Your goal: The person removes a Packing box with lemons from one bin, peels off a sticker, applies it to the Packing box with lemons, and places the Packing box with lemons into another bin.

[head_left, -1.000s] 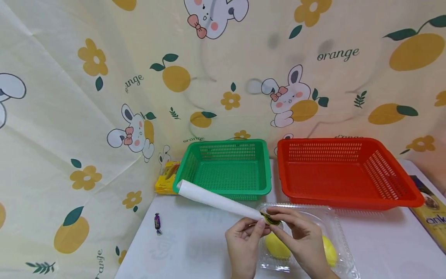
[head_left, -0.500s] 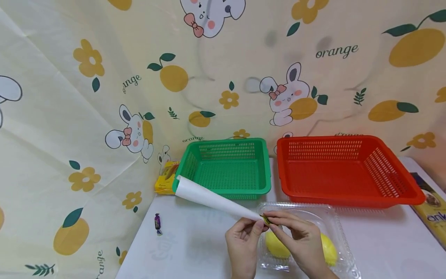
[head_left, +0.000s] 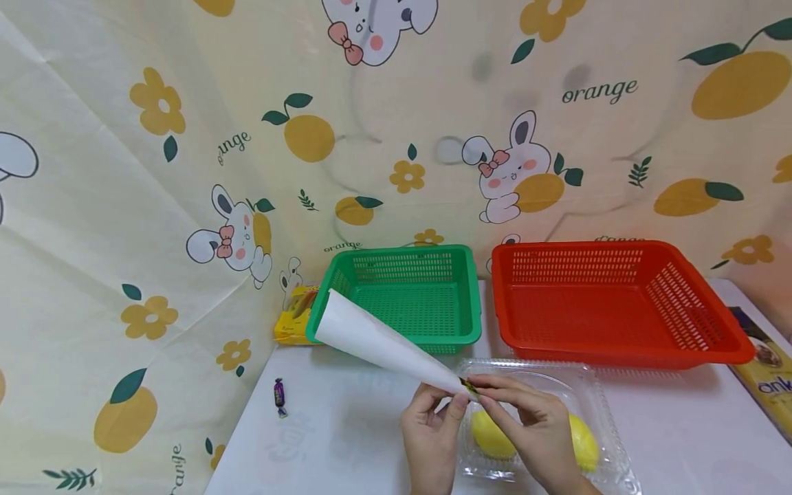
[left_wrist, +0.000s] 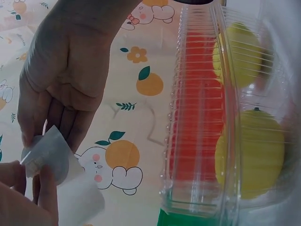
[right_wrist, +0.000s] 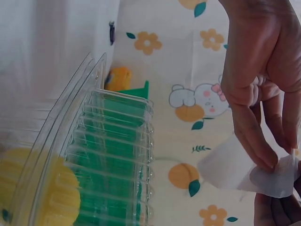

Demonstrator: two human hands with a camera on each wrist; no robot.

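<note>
A white sheet rolled into a long cone (head_left: 377, 340) slants up to the left in the head view, its narrow end between my hands. There my left hand (head_left: 431, 436) pinches it between thumb and fingers. My right hand (head_left: 532, 419) pinches the same end from the other side, where a black-and-yellow patterned bit (head_left: 468, 386) shows. Just beyond and under the right hand sits a clear plastic box (head_left: 609, 412) with yellow fruit-like pieces (head_left: 491, 434) inside. In the right wrist view the white sheet (right_wrist: 225, 165) shows from close by.
Behind stand a green basket (head_left: 408, 338) and a red basket (head_left: 606, 354). A yellow packet (head_left: 293, 323) lies left of the green one. A purple wrapped candy (head_left: 280, 395) is on the white table (head_left: 346, 440). At the right edge lies a yellow pack (head_left: 770, 385).
The cone's wide end has risen and spread wider. Less of the black-and-yellow bit shows between the fingers. Both hands have stayed nearly in place.
</note>
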